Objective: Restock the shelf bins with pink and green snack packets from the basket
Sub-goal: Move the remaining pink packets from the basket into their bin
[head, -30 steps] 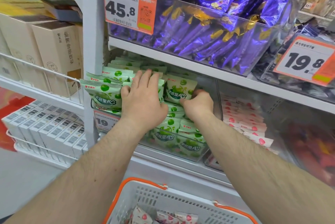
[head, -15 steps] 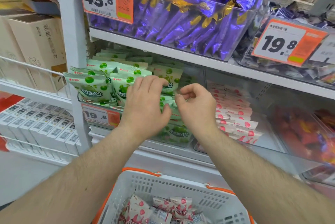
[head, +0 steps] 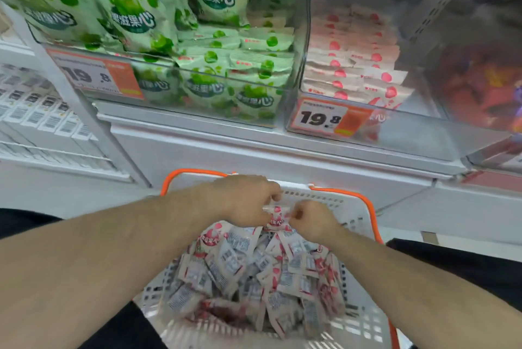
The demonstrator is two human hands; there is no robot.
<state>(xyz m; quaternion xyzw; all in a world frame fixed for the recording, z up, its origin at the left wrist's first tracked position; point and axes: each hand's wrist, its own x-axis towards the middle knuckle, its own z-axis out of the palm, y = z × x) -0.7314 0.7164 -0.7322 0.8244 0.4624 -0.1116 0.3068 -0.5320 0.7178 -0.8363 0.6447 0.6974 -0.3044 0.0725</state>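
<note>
Both hands gone from green-packet bin [head: 180, 71], now down in white basket [head: 353, 207]. Left hand [head: 243, 200] and right hand [head: 310, 221] together pinch one pink snack packet [head: 276, 217] above heap. Judgement: green bin stocked; pink-packet bin [head: 423, 111], half full, next.
</note>
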